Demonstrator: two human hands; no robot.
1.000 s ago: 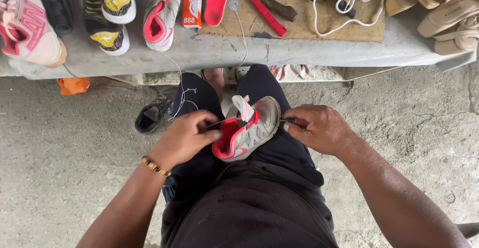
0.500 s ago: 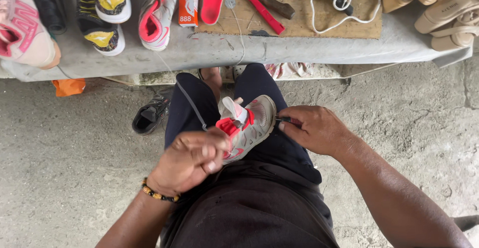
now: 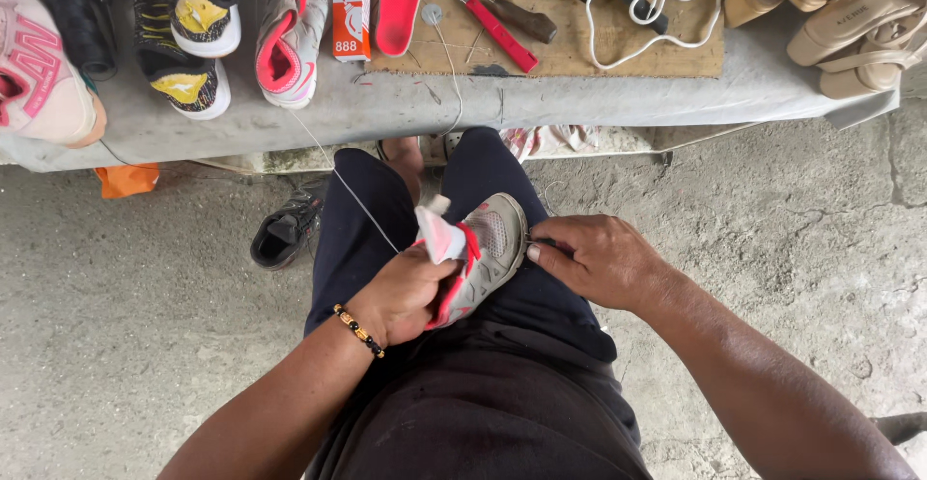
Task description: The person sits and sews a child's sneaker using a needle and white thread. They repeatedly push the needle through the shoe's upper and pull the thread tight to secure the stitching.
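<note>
One shoe in play: a grey sneaker [image 3: 488, 248] with a pink-red lining, resting on the person's lap between the thighs.
Long axis: runs diagonally, one end up-right away from the body, the other down-left and buried under the left hand.
Left hand [image 3: 404, 296]: closer one, fingers wrapped shut around the sneaker's lower-left end, beaded bracelet [image 3: 358, 330] on the wrist.
Right hand [image 3: 599, 263]: just right of the sneaker, fingertips pinched together at its upper-right edge; whatever they pinch is too small to make out.
Thread [image 3: 338, 176]: thin pale line running taut from the left hand up-left to the table [image 3: 541, 103].
Further out: black shoe [image 3: 282, 234] on the concrete, red insole [image 3: 398, 2] and red-handled tool [image 3: 497, 26] up on the table.
</note>
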